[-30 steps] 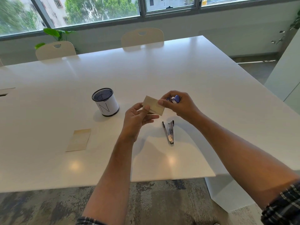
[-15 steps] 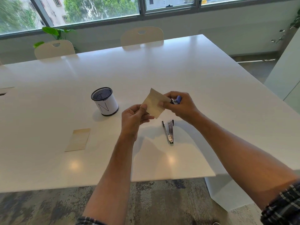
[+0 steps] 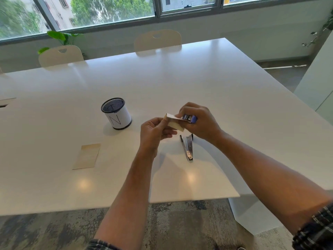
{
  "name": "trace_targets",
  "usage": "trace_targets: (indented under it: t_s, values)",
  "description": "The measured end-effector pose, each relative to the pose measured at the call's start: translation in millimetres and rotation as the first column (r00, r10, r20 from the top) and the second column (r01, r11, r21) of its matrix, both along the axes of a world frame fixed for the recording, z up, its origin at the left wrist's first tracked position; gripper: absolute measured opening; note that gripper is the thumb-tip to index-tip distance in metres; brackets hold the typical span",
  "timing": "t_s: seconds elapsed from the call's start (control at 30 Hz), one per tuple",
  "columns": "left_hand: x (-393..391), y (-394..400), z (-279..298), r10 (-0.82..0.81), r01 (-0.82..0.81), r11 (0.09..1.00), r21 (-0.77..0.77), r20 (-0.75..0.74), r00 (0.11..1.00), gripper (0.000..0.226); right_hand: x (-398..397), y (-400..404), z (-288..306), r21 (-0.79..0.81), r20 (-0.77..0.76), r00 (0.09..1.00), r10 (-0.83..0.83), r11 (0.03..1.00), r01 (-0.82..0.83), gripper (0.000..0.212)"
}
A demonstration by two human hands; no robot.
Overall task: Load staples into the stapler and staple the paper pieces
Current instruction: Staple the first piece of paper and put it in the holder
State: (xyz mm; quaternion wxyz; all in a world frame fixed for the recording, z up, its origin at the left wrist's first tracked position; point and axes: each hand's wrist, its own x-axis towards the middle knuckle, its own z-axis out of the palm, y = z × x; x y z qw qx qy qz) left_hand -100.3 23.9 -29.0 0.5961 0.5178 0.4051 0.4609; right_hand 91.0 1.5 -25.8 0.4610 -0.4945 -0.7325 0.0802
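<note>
On the glossy white table, from the left, lie a flat tan paper slip and a round mesh cup wrapped in a white label. Past them, above the tabletop, the left hand pinches a second slip between thumb and fingers. That slip stood tilted up half a second ago and now lies flatter, pushed into the small blue stapler that the right hand grips closed, so stapling looks imminent; below them rests a thin, shiny metal tool, opened in a V.
</note>
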Motion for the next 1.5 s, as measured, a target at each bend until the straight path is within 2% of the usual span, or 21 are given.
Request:
trace_targets:
  t_s: [0.07,0.13,0.23,0.37,0.57,0.63,0.73,0.8,0.87,1.0,1.13,1.23,1.37,1.5]
  values:
    - [0,0,-1,-0.003,0.003,1.000,-0.009,-0.007,1.000,0.017,1,-3,0,0.080,0.178,0.984,-0.016,0.997,0.002,0.013]
    - [0,0,-2,-0.017,0.017,1.000,-0.013,-0.018,1.000,0.016,0,-5,1,0.137,0.289,0.956,-0.045,0.991,0.005,0.015]
    - [0,0,-3,-0.038,0.038,0.999,-0.014,-0.005,0.999,0.019,-2,-5,3,0.176,0.354,0.930,-0.095,0.984,0.034,0.018]
    - [0,0,-2,-0.076,0.076,0.997,0.012,-0.007,0.997,0.022,-8,-6,2,0.172,0.362,0.920,-0.149,0.981,0.092,0.019]
    - [0,0,-2,-0.091,0.091,0.996,0.010,-0.018,0.996,0.023,-8,-3,1,0.177,0.301,0.935,-0.187,0.975,0.138,0.017]
    - [0,0,-3,-0.066,0.066,0.998,0.013,-0.024,0.998,0.025,-8,-3,2,0.177,0.190,0.962,-0.195,0.971,0.162,0.018]
    - [2,-1,-3,-0.033,0.033,0.999,0.022,-0.041,0.999,0.029,-10,-1,4,0.174,-0.105,0.966,-0.236,0.952,0.252,0.017]
    - [3,-2,-2,-0.046,0.048,0.998,0.030,-0.051,0.998,0.026,-9,-1,5,0.164,-0.151,0.947,-0.285,0.937,0.308,0.015]
    - [5,-2,-1,-0.079,0.080,0.996,0.028,-0.038,0.996,0.022,-9,-2,4,0.207,-0.042,0.959,-0.280,0.936,0.283,0.014]
    - [7,-2,3,-0.123,0.123,0.992,0.016,0.029,0.992,0.027,-12,-8,5,0.283,0.162,0.974,-0.157,0.953,0.106,0.015]
    - [5,-4,4,-0.140,0.140,0.990,0.004,0.070,0.988,0.029,-9,-8,6,0.248,0.211,0.975,-0.067,0.969,0.013,0.019]
    - [5,-4,4,-0.131,0.131,0.991,-0.001,0.059,0.990,0.027,-9,-7,7,0.268,0.331,0.943,-0.039,0.962,-0.054,0.018]
    - [7,-4,5,-0.099,0.105,0.993,-0.049,0.113,0.989,0.031,-11,-5,4,0.337,0.432,0.897,-0.091,0.939,-0.066,0.012]
    - [8,-2,3,-0.044,0.056,0.992,-0.112,0.112,0.993,0.028,-13,-4,-2,0.339,0.529,0.845,-0.081,0.933,-0.123,0.020]
